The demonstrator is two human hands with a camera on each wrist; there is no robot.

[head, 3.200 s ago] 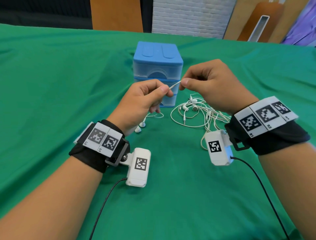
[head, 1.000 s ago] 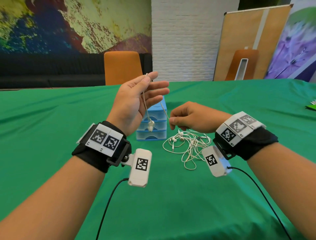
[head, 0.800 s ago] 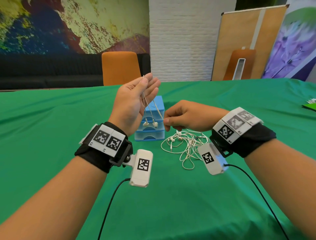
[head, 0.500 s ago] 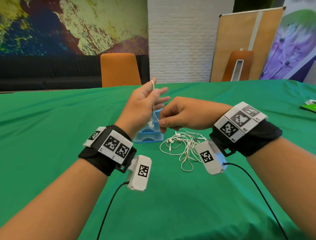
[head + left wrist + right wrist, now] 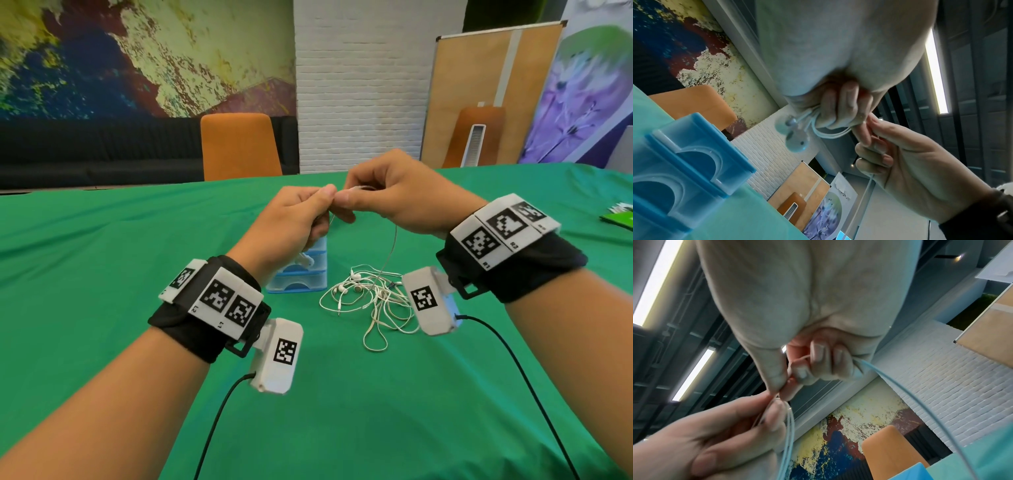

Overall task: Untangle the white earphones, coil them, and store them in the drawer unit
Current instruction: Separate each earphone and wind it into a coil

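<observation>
My left hand (image 5: 323,197) grips several loops of the white earphone cable; two earbuds (image 5: 306,262) dangle below its palm. Thumb to thumb with it, my right hand (image 5: 344,198) pinches the same cable, which drops from it to a tangled white pile (image 5: 370,298) on the green cloth. In the left wrist view the curled fingers (image 5: 840,104) hold the loops and the earbuds (image 5: 795,138) hang out. In the right wrist view the cable (image 5: 910,395) trails off from under the fingers (image 5: 816,360). The blue drawer unit (image 5: 303,277) stands behind my left hand, drawers closed.
The green-covered table (image 5: 102,274) stretches wide on all sides. An orange chair (image 5: 239,147) stands at the far edge. Green printed items (image 5: 620,216) lie at the right edge. Black wires run from both wrist cameras toward me.
My left hand, earlier raised with straight fingers and the cable draped over them, has curled round the loops. My right hand has risen from near the pile to meet it.
</observation>
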